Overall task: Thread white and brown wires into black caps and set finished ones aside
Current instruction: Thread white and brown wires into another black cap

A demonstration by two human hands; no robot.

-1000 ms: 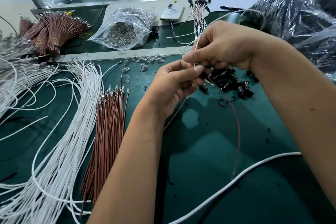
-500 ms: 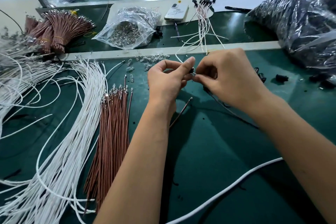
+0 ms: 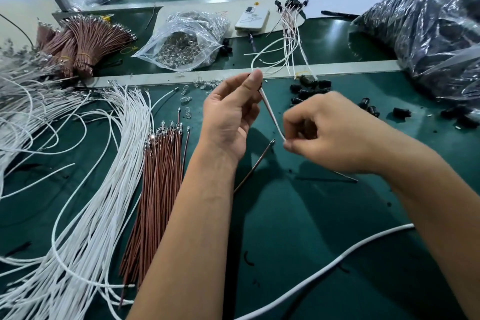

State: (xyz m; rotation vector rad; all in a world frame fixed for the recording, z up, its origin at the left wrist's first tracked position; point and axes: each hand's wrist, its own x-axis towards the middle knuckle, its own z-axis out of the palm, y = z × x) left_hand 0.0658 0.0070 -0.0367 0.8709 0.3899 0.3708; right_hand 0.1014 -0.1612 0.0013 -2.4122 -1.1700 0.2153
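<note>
Green counter (image 3: 298, 228) carries loose white wires (image 3: 85, 189) and brown wires (image 3: 155, 189) on the left. Above it, the left hand (image 3: 231, 117) pinches a black cap (image 3: 259, 83), nearly hidden by its fingertips; the wire pair (image 3: 271, 114) slants down-right from it to the right hand (image 3: 335, 138), which pinches the pair's lower end. Finished ones (image 3: 293, 31) lie beyond, likelier the left hand's reach

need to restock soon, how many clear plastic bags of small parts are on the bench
1: a clear bag at the back of the bench, between the tied brown wire bundles and the phone. Others may be hidden.
</note>
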